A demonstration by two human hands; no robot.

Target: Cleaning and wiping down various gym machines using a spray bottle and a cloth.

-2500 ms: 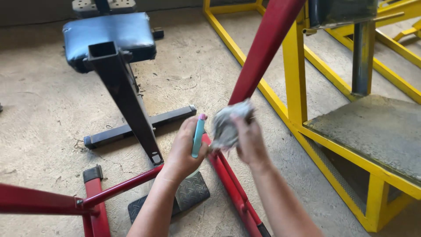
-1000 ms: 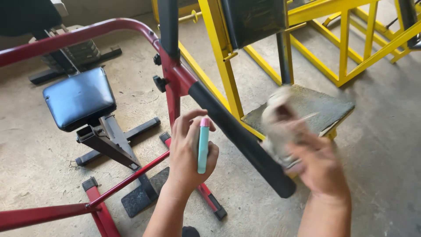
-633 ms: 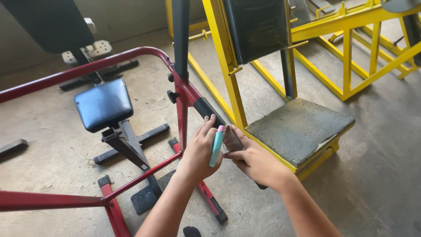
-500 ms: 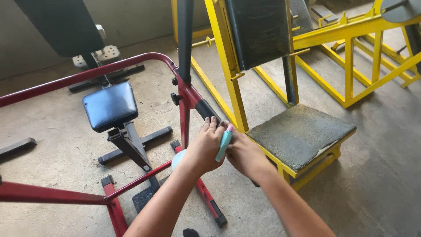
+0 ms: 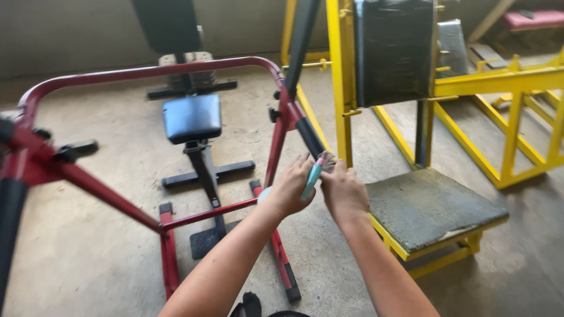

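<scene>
A red tubular frame (image 5: 147, 73) spans the area left of and behind both hands, with a yellow steel frame (image 5: 470, 88) and its grey padded platform (image 5: 435, 208) to the right of the right hand, and a black padded seat (image 5: 191, 117) on a stand well beyond the left hand. The frame's black foam grip (image 5: 309, 136) slopes down to just above the hands. The left hand (image 5: 289, 189) is clenched around a slim teal spray bottle with a pink cap (image 5: 312, 175) — held upright between the two hands — while the right hand (image 5: 342, 189) grasps a crumpled grey cloth (image 5: 327, 161), which touches the lower end of the grip.
</scene>
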